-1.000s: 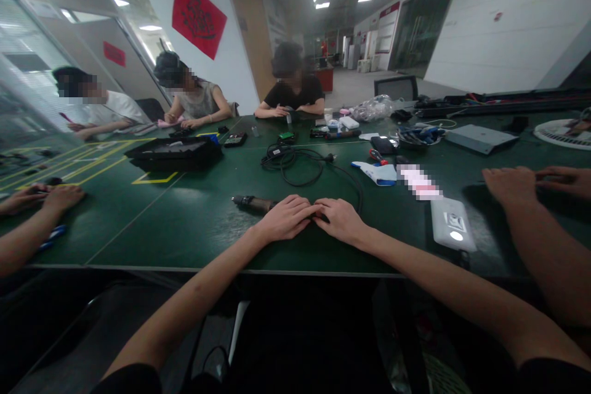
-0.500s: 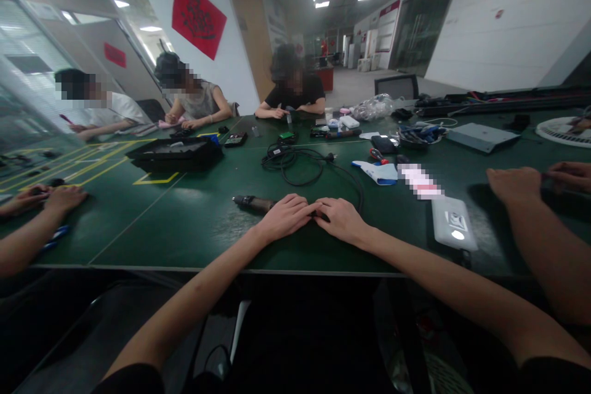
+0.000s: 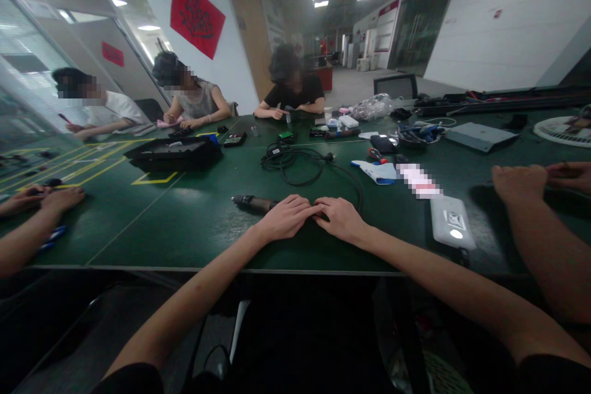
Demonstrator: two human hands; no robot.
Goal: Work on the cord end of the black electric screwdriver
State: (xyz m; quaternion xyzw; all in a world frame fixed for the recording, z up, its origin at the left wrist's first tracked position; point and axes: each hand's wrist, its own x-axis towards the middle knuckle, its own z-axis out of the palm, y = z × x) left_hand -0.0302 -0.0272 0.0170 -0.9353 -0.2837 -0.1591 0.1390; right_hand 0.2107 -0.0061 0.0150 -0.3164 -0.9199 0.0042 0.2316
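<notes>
Both of my hands rest on the green table near its front edge, with their fingertips meeting. My left hand [image 3: 287, 218] lies with fingers stretched out over the rear part of an electric screwdriver [image 3: 253, 202], whose dark tip points left. The hand hides the tool's back end. My right hand [image 3: 340, 219] has loosely bent fingers, with a gap by the thumb, and touches the left fingers. I see nothing held in it. Beyond my hands, a black power cord [image 3: 300, 181] with a plug [image 3: 329, 157] lies coiled; one run passes behind my right hand.
A black tray [image 3: 173, 154] stands to the left on the green table [image 3: 203, 240]. A white box-shaped device [image 3: 452, 223] and a blue-white packet [image 3: 376, 172] lie right. Co-workers' hands [image 3: 519, 181] [image 3: 62, 198] are on both sides; several people sit opposite.
My hands and the screwdriver stay practically in place. The co-worker's hand on the right has shifted slightly right. The view has tilted a little.
</notes>
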